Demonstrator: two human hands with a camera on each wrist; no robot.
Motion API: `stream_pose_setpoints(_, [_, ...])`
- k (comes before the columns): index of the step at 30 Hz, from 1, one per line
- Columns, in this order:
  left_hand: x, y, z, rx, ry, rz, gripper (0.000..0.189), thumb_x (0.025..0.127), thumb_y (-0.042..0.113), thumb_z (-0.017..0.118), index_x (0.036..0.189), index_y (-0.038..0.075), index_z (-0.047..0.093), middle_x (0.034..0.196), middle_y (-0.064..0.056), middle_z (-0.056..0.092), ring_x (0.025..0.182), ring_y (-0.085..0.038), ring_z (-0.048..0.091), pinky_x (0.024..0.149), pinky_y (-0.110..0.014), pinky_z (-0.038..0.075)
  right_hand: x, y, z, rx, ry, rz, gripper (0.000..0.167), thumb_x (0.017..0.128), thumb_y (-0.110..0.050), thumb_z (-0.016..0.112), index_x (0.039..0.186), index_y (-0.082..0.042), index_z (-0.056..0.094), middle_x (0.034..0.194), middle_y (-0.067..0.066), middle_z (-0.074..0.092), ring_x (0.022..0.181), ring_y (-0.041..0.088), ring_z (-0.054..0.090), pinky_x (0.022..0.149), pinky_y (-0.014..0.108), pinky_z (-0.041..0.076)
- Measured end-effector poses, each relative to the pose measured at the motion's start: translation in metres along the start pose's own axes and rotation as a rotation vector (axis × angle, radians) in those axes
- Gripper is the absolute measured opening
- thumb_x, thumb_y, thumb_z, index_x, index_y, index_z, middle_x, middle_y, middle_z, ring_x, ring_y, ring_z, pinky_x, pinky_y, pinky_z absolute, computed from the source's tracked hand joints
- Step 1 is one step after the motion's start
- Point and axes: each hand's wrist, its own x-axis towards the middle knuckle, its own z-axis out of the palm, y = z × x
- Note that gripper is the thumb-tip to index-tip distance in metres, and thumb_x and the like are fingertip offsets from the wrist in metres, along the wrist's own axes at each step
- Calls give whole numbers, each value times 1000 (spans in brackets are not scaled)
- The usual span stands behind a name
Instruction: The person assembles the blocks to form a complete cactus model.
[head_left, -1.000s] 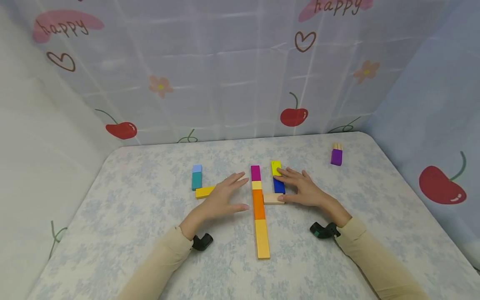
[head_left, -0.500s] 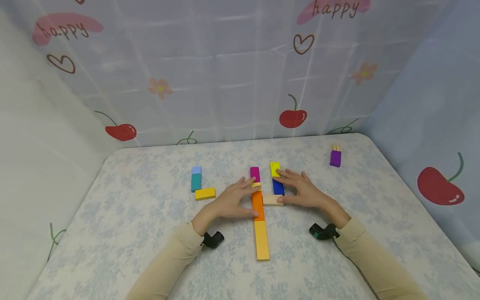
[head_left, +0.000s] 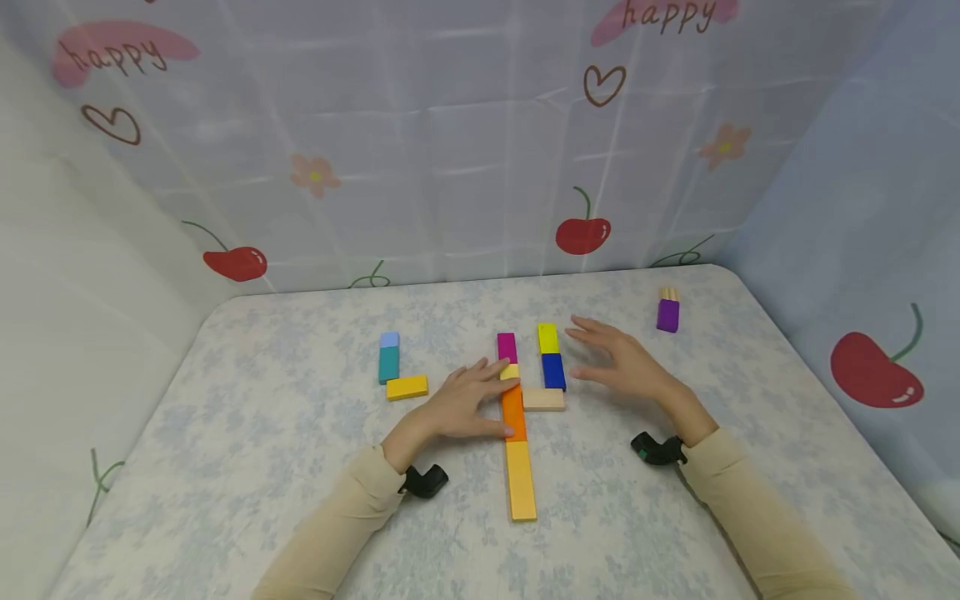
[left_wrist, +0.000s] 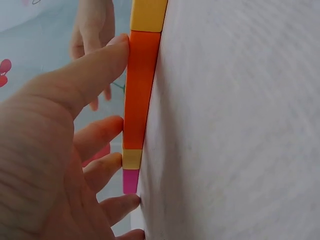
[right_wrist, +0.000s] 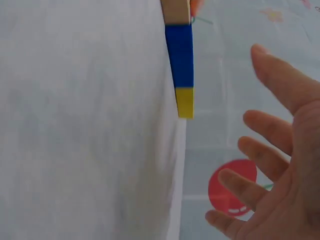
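Note:
My left hand (head_left: 463, 404) rests its thumb and fingertips on the orange block (head_left: 514, 417) and the small pale yellow block (head_left: 510, 371), fingers spread. These stand in a straight column with a magenta block (head_left: 507, 347) at the far end and a long light orange block (head_left: 521, 482) at the near end. To the right of the column, a beige block (head_left: 543, 400) lies crosswise against the orange one. Behind it run a blue block (head_left: 553, 372) and a bright yellow block (head_left: 548, 338). My right hand (right_wrist: 295, 165) hovers apart from them, fingers spread, holding nothing.
Left of the column lie a yellow block (head_left: 407, 387), a teal block (head_left: 388, 365) and a light blue block (head_left: 389, 339). A purple block with pale sticks (head_left: 667, 315) stands at the back right. A patterned curtain (head_left: 450, 200) hangs behind the table (head_left: 315, 500).
My left hand has moved right onto the column and stayed there. The right hand has come off the beige, blue and bright yellow blocks, moving right and up.

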Motion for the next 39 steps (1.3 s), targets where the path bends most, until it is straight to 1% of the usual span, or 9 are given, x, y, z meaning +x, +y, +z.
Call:
stream_pose_setpoints(4, [-2,0,0,-7,3,-4,77,85,56,68,150,28,40,165,1,16,153,-29,10,121,-56,9,-4,17,-24,-13,124,42,69,86,-31,75,144,-5,48,156,18,36,142,43,31,109,66,30])
stream_pose_setpoints(8, [-1,1,0,-9,9,2,77,84,56,68,150,27,40,165,1,16,153,-29,10,121,-56,9,-11,38,-46,-4,251,111,67,85,-26,77,142,-2,49,146,24,43,132,46,40,103,69,33])
stream_pose_setpoints(10, [-1,1,0,-14,9,4,77,84,56,69,150,27,41,165,1,16,153,-29,10,121,-56,9,-15,49,-55,-4,294,153,67,86,-24,77,142,-1,49,140,27,44,125,48,44,99,68,36])
stream_pose_setpoints(13, [-2,1,-1,-29,15,13,77,85,55,69,150,26,41,165,0,16,153,-30,10,121,-57,9,-18,64,-66,-4,324,235,69,86,-23,76,144,-1,47,136,29,44,118,48,47,94,66,40])
stream_pose_setpoints(16, [-2,1,0,-38,21,20,77,85,54,69,150,25,41,165,0,16,153,-30,10,121,-57,8,-21,79,-74,30,320,320,70,87,-27,76,145,-1,45,136,29,43,118,48,49,91,63,43])
stream_pose_setpoints(19, [-2,0,1,-36,24,25,77,85,55,69,150,25,41,165,0,16,153,-30,10,121,-57,8,-22,91,-79,72,282,411,74,88,-34,74,146,-1,42,140,29,40,121,48,48,91,62,44])
stream_pose_setpoints(23, [-1,-2,3,-28,26,23,77,85,56,68,150,27,41,165,2,15,153,-28,9,121,-56,7,-23,103,-82,90,232,484,79,89,-39,71,148,0,37,144,31,36,124,48,46,93,60,44])
stream_pose_setpoints(30, [-1,-3,4,-30,25,17,77,84,56,68,150,27,41,165,2,16,153,-27,9,121,-56,6,-23,115,-79,115,181,515,86,88,-38,73,150,4,31,144,33,38,124,48,46,98,61,42])
stream_pose_setpoints(39, [-1,-3,5,-28,31,13,77,84,56,69,150,27,42,165,2,17,153,-28,10,121,-56,6,-21,124,-72,145,174,544,86,86,-38,74,146,9,33,136,34,45,121,46,47,97,59,43])
